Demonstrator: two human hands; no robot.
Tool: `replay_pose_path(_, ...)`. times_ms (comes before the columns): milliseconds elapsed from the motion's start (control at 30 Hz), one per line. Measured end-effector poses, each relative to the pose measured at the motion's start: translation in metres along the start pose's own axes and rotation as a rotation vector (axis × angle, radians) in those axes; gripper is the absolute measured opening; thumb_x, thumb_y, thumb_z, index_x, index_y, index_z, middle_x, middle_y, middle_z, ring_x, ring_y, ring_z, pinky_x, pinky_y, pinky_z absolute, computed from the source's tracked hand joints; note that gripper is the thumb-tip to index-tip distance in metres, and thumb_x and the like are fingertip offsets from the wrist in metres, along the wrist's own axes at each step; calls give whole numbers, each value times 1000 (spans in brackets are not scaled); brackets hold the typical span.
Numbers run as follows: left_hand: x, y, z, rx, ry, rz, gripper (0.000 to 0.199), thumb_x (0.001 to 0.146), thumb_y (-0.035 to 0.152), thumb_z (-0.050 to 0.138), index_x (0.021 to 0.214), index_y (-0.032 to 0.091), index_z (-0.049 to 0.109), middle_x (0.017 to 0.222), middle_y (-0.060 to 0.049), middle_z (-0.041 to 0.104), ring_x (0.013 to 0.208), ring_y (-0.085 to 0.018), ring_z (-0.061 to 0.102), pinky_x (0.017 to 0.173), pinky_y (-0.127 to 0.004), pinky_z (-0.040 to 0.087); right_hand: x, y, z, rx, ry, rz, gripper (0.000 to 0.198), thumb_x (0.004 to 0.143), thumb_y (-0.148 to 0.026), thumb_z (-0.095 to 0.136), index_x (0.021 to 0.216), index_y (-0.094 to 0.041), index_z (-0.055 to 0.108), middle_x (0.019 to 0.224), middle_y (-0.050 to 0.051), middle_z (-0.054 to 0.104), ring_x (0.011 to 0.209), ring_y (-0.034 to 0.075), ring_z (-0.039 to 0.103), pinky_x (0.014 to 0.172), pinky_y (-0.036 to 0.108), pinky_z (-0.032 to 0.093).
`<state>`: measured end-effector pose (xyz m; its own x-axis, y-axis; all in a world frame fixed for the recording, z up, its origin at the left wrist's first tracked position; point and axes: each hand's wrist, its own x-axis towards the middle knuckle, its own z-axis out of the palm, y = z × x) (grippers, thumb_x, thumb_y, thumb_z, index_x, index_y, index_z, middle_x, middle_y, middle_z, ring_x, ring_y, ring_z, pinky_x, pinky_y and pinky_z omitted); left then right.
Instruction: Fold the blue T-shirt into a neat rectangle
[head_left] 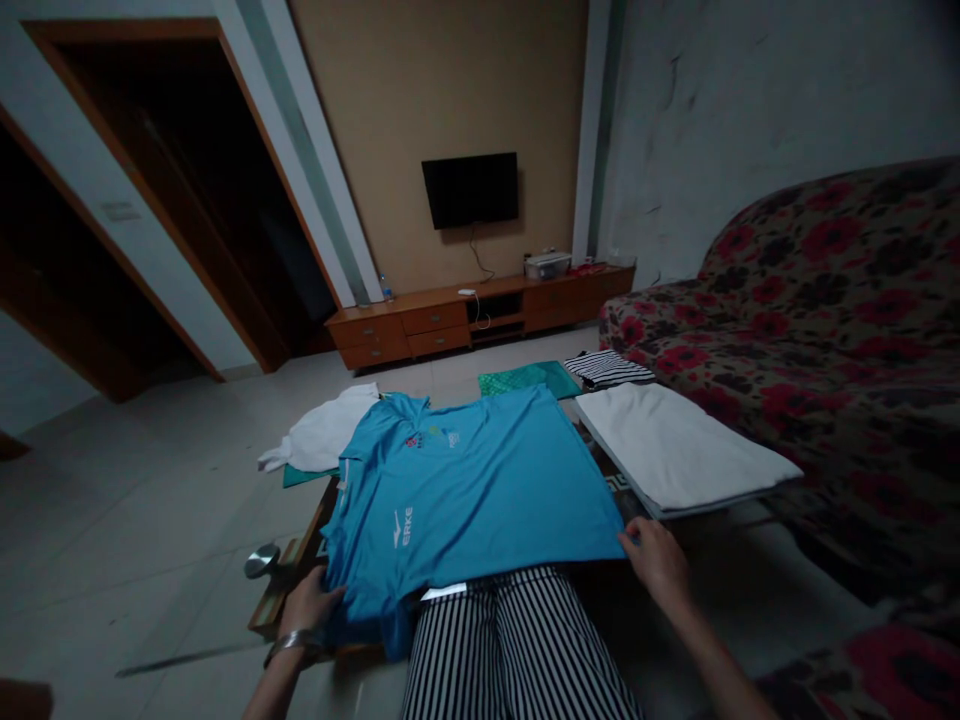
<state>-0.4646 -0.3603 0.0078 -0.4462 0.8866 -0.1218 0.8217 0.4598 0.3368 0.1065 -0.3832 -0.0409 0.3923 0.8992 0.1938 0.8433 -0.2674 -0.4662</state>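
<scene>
A blue T-shirt [480, 490] with small printed logos lies spread sideways over a low table, its collar toward the left and its hem toward the right. My left hand [306, 610], with a metal band on the wrist, is closed on the near sleeve; its fingertips are partly hidden by the cloth. At the near hem corner, my right hand [658, 562] pinches the fabric between thumb and fingers. Some light wrinkles run across the shirt.
Folded white cloth [682, 445] lies right, green cloth [529, 380] and striped cloth [607, 368] behind. Another white garment [326, 430] rests at the left. A round metal object [262, 561] stands by the table's left edge. A floral sofa [825, 290] borders the right.
</scene>
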Motion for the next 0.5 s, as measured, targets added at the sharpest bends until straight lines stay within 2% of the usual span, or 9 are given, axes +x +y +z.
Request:
replay_pose_path(67,-4,2,-4,-2,7,-2,17,63,38,57,75,26,53,85,-6,70,96,-33,65,83,-39,51,7,2,-3,267,2,163,19,75,-38,53,69,-20,56,66,4,59,69,21,59,65,32,44)
replay_pose_path(133,-7,1,-9,-39,61,-42,17,66,42,52,72,26,52,82,-5,69,94,-34,66,81,-41,52,11,7,-7,625,-37,327,23,69,-42,58,70,-20,55,62,1,57,63,19,58,61,31,45)
replay_pose_path(200,-12,0,-14,-140,85,-86,19,68,46,50,72,27,52,79,-3,69,92,-32,66,79,-41,53,9,15,-12,993,-135,441,30,61,-44,67,75,-20,56,65,0,60,64,18,59,60,30,48)
replay_pose_path(267,-17,-1,-18,-304,65,-144,21,69,48,49,73,28,54,75,-1,69,88,-29,67,75,-39,55,5,24,-15,1269,-233,512,37,56,-41,75,82,-21,57,74,-1,64,69,17,62,64,29,51)
replay_pose_path(400,-25,-1,-26,-605,69,-279,28,64,49,57,80,26,58,70,-1,68,78,-28,68,63,-38,55,-4,46,-16,1508,-309,593,38,53,-34,82,81,-23,59,77,-2,67,72,15,64,68,25,54)
replay_pose_path(500,-27,-4,-28,-695,60,-308,42,54,46,68,86,19,60,69,-3,67,72,-28,67,56,-35,53,-13,63,-8,1567,-306,688,40,48,-31,86,78,-21,61,75,-2,68,70,14,64,66,23,54)
